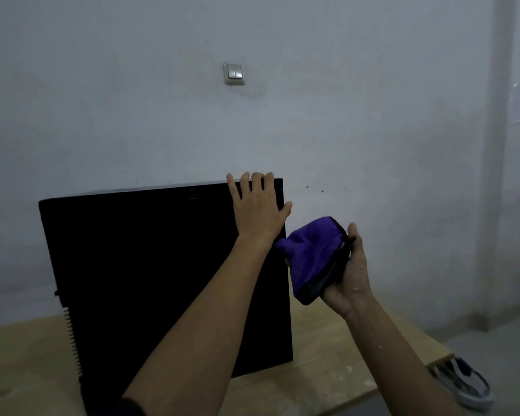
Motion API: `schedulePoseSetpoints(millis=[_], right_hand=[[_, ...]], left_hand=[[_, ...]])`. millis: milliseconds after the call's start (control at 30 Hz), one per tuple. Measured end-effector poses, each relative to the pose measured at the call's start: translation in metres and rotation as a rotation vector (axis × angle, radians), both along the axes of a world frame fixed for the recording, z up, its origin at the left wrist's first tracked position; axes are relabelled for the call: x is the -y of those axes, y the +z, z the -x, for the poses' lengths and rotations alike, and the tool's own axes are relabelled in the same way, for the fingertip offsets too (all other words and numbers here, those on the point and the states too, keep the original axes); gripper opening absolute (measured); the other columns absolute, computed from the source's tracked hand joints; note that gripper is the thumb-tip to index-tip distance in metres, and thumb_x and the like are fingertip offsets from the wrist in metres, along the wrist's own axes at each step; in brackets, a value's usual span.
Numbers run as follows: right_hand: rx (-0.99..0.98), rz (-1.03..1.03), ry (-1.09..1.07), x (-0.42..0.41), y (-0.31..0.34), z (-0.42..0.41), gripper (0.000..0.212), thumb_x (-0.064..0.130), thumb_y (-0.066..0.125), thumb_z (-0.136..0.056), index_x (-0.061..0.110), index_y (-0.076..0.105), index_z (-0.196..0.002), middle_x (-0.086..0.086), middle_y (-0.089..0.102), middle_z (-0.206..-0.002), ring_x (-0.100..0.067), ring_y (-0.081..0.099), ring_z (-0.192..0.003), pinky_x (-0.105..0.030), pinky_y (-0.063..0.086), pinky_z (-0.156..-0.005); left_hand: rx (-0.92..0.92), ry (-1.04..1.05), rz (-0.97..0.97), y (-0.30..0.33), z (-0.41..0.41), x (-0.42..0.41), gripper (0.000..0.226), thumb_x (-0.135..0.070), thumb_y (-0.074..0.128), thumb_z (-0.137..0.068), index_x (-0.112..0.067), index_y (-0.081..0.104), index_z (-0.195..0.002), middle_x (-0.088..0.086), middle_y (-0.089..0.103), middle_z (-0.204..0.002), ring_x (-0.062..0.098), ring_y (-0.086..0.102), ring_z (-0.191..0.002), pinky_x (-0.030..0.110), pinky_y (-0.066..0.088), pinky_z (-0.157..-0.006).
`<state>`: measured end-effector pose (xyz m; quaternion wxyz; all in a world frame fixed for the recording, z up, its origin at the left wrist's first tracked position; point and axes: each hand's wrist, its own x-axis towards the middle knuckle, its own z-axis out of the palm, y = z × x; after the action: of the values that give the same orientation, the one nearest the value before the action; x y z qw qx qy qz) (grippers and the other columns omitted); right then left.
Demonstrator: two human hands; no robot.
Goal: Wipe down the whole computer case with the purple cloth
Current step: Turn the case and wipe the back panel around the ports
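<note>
The right hand (pixel 347 274) has its grip closed around the bunched purple cloth (pixel 311 250), ready to wipe. At its ten o'clock, the left hand (pixel 257 205) lies open and flat on the black computer case (pixel 150 265), likely keeping it steady on the bench (pixel 327 382).

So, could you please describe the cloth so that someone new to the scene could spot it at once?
Find the tall black computer case standing on the wooden table. Just off its right edge, the right hand holds the purple cloth, bunched up. It is the only purple thing here, with a dark trim along one side.
</note>
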<state>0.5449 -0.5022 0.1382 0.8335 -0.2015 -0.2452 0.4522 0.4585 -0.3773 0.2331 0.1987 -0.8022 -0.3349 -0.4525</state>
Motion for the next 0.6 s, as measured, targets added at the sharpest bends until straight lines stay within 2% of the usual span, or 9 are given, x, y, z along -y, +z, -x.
schedulePoseSetpoints(millis=[133,300,500,600], right_hand=[[0.016,-0.015,-0.024,-0.002,0.007,-0.001,0.079,0.072,0.059,-0.081,0.012,0.060,-0.134,-0.018,0.067,-0.130,-0.042,0.063,-0.120,-0.058,0.047,-0.106],[0.054,0.010,-0.049,-0.006,0.015,0.009,0.077,0.070,0.058,-0.082,0.012,0.059,-0.133,-0.016,0.070,-0.124,-0.039,0.068,-0.112,-0.052,0.056,-0.096],[0.023,-0.015,-0.049,0.002,0.019,0.013,0.061,0.060,0.062,-0.088,0.010,0.068,-0.122,-0.018,0.067,-0.129,-0.039,0.058,-0.127,-0.053,0.044,-0.110],[0.031,0.004,-0.072,0.006,0.019,0.007,0.062,0.055,0.065,-0.088,0.009,0.064,-0.129,-0.018,0.063,-0.135,-0.040,0.054,-0.132,-0.054,0.042,-0.112]], left_hand=[[0.032,0.043,-0.037,-0.002,-0.005,0.000,0.068,-0.054,0.063,-0.087,-0.016,0.043,-0.140,0.009,0.047,-0.139,0.032,0.036,-0.138,0.060,0.003,-0.122],[0.014,0.076,-0.024,-0.003,-0.006,-0.003,0.075,-0.061,0.065,-0.083,-0.016,0.042,-0.138,0.009,0.047,-0.138,0.033,0.036,-0.138,0.060,0.003,-0.122],[0.034,0.065,-0.059,-0.004,-0.004,-0.004,0.071,-0.058,0.069,-0.080,-0.016,0.047,-0.133,0.008,0.051,-0.131,0.032,0.041,-0.132,0.060,0.007,-0.122],[0.030,0.062,-0.058,-0.001,-0.002,-0.004,0.071,-0.058,0.069,-0.079,-0.016,0.049,-0.132,0.008,0.051,-0.129,0.032,0.043,-0.129,0.061,0.005,-0.121]])
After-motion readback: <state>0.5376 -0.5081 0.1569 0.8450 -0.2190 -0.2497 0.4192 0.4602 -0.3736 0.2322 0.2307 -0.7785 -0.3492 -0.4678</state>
